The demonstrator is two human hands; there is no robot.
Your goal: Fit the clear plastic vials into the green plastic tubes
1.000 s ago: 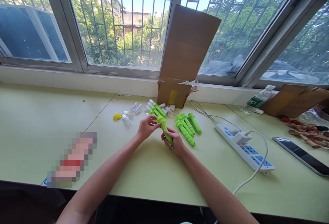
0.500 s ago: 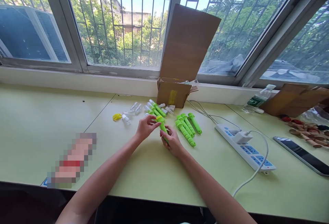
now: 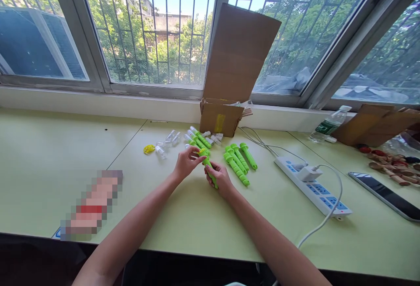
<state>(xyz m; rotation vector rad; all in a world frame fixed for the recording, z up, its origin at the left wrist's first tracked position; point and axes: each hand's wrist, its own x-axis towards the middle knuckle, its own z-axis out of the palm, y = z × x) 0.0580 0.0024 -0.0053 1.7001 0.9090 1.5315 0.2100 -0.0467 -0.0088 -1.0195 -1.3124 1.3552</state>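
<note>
My right hand (image 3: 221, 180) is wrapped round a green ridged plastic tube (image 3: 210, 172), tilted with its wide end up and to the left. At that wide end, the thumb and fingers of my left hand (image 3: 187, 162) pinch a yellow plastic ring (image 3: 202, 151). How far the ring sits on the tube is hard to make out. Behind my hands lie several green tubes with clear caps (image 3: 197, 136). To the right of my right hand rest several uncapped green tubes (image 3: 236, 163). Loose clear caps (image 3: 160, 151) and a small pile of yellow rings (image 3: 148, 149) lie left of my left hand.
Small white parts (image 3: 216, 138) lie before an open cardboard box (image 3: 218, 117) at the window. A power strip (image 3: 311, 187) with white cables is on the right, near a phone (image 3: 385, 196), a plastic bottle (image 3: 330, 124) and wooden pieces (image 3: 393, 165). A blurred-out item (image 3: 93, 205) lies left.
The green tube's lower end now shows further out below my right fingers, which have shifted slightly on it. My left hand stays at the wide end with the yellow ring.
</note>
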